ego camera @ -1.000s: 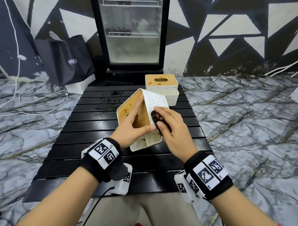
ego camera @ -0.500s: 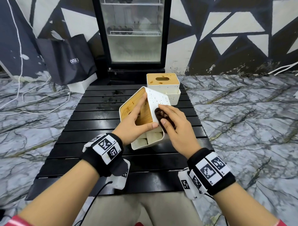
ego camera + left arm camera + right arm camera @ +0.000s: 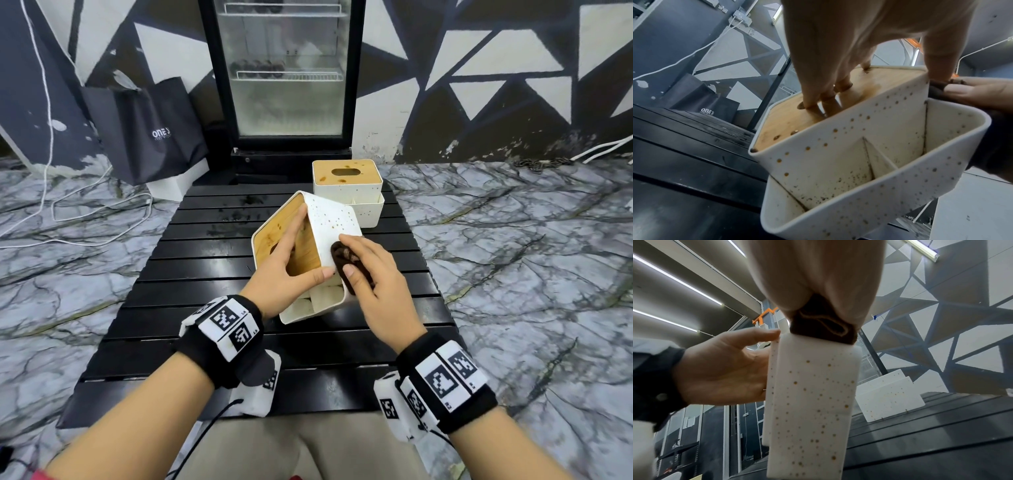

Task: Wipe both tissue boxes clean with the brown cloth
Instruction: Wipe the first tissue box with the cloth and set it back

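Left hand (image 3: pixel 286 274) of mine steadies the tilted near tissue box (image 3: pixel 334 219), fingers laid straight on its wooden lid, thumb hooked over the lower edge; right hand (image 3: pixel 373 274) clutches the bunched brown cloth (image 3: pixel 342 255) against the speckled white side. I judge the box light, rigid and slick plastic, so brace lid and edge; the soft cloth wads easily. At twelve o'clock on the black slatted table (image 3: pixel 191 274) stands the second tissue box (image 3: pixel 346 178), lid stained.
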### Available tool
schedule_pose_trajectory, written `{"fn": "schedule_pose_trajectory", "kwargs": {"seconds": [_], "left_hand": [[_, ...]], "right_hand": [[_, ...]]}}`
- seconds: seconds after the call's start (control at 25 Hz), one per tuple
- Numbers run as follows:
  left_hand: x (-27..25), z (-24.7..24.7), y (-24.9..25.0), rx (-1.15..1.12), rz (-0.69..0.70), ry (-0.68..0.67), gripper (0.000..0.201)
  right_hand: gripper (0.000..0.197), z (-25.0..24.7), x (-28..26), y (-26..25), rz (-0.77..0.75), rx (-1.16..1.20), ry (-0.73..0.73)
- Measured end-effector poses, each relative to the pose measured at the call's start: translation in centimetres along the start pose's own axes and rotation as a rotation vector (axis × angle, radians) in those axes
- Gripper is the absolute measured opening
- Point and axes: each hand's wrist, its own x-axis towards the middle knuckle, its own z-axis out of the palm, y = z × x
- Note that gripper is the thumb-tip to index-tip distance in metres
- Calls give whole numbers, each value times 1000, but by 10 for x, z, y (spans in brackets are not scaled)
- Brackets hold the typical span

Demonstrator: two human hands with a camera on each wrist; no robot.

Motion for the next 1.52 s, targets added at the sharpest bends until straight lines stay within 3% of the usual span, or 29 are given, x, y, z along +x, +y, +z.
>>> {"fn": "schedule_pose_trajectory", "kwargs": {"seconds": [0.28, 0.68, 1.52], "left_hand": [[3, -2, 4, -110, -62, 34, 80], [1, -4, 4, -205, -69, -4, 85], [-2, 4, 14, -180, -27, -37, 75]], "right_hand": [[40, 8, -11, -5, -40, -14, 24], [41, 7, -10, 1, 30, -41, 52], [45, 3, 27, -3, 81, -37, 62]]}}
